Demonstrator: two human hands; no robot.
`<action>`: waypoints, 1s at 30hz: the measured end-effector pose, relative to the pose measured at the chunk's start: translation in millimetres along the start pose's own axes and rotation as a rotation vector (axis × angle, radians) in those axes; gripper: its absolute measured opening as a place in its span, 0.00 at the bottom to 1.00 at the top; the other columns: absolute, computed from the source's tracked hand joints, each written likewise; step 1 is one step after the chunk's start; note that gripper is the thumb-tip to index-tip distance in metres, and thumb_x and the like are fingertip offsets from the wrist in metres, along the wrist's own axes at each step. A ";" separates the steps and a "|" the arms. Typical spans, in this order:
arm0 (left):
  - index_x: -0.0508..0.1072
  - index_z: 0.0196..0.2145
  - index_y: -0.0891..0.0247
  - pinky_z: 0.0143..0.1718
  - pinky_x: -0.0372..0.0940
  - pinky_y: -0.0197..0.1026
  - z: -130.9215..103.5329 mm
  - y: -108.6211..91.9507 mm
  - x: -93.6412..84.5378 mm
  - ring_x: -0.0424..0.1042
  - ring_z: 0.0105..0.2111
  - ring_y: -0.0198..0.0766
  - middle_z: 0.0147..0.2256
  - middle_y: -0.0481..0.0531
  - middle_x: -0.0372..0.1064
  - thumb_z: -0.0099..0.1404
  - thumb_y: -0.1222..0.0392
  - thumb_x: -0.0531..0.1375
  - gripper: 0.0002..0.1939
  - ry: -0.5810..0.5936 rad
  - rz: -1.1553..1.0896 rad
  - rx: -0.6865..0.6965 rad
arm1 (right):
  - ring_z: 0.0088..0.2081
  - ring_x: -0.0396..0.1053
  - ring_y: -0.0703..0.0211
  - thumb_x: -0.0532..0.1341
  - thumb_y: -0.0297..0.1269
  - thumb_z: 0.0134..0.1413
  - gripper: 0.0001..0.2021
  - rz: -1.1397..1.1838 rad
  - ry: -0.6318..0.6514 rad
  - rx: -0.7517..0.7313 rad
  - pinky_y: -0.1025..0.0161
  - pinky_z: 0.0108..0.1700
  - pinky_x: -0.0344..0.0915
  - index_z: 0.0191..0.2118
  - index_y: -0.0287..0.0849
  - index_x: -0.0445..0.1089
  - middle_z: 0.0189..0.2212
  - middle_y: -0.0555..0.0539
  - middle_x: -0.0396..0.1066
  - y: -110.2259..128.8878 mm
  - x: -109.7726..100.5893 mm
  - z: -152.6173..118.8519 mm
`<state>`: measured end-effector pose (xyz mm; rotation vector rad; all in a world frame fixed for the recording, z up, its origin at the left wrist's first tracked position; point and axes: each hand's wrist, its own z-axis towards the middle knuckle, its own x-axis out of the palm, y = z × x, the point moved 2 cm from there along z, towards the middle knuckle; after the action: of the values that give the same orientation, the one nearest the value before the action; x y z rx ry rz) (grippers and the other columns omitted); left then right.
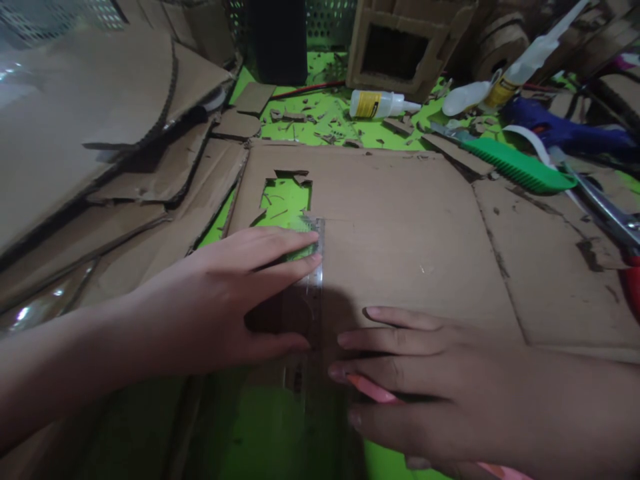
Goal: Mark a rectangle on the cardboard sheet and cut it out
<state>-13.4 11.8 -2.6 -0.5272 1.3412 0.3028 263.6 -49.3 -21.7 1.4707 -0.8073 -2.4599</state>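
Observation:
My left hand (pixel 235 293) lies with fingers stretched and apart, its fingertips pressing a clear ruler (pixel 319 287) onto a brown cardboard sheet (pixel 400 227). The ruler runs lengthwise from beside a ragged rectangular cutout (pixel 287 197) toward the near side, where its end is dim. To the right of the ruler, my right hand (pixel 425 380) rests over the sheet and holds a slim pink pencil (pixel 375 390) between its fingers. The pencil's far end shows below the hand; its middle is hidden.
Cardboard pieces (pixel 90 100) pile up at left. Behind the sheet lie scraps, a yellow-labelled glue bottle (pixel 373 105) and a cardboard box (pixel 400 50). At right are a green-handled tool (pixel 520 163), a blue glue gun (pixel 565 127) and scissors (pixel 600 200).

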 end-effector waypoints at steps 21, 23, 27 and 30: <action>0.69 0.65 0.62 0.69 0.69 0.57 -1.2 -1.1 0.5 0.72 0.67 0.57 0.67 0.65 0.72 0.74 0.44 0.61 0.29 -0.009 -0.009 0.008 | 0.72 0.65 0.54 0.67 0.40 0.70 0.14 0.010 0.013 -0.027 0.56 0.78 0.51 0.57 0.42 0.76 0.60 0.44 0.80 -2.4 2.3 -1.3; 0.68 0.66 0.62 0.72 0.66 0.57 -0.1 -0.9 3.8 0.69 0.69 0.57 0.68 0.65 0.70 0.75 0.46 0.61 0.29 -0.025 -0.018 0.021 | 0.71 0.66 0.53 0.66 0.39 0.71 0.14 0.003 0.032 -0.026 0.56 0.78 0.53 0.57 0.43 0.75 0.61 0.44 0.80 -2.4 0.5 0.4; 0.67 0.69 0.66 0.72 0.64 0.61 8.3 0.4 11.0 0.65 0.71 0.59 0.71 0.67 0.66 0.75 0.47 0.62 0.32 -0.024 -0.018 0.046 | 0.65 0.73 0.54 0.63 0.38 0.73 0.11 -0.007 0.014 -0.023 0.56 0.72 0.63 0.56 0.42 0.74 0.56 0.43 0.82 -2.4 -5.8 4.0; 0.72 0.67 0.67 0.69 0.68 0.62 19.6 1.9 10.7 0.70 0.67 0.62 0.68 0.68 0.70 0.73 0.43 0.63 0.33 -0.008 0.043 0.077 | 0.59 0.76 0.53 0.58 0.40 0.77 0.12 -0.059 -0.003 -0.034 0.56 0.63 0.71 0.55 0.41 0.74 0.51 0.40 0.82 -2.3 -10.7 5.9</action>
<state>4.4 22.7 -10.6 -0.4327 1.3523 0.2871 264.3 -40.9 -12.6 1.5006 -0.7288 -2.5062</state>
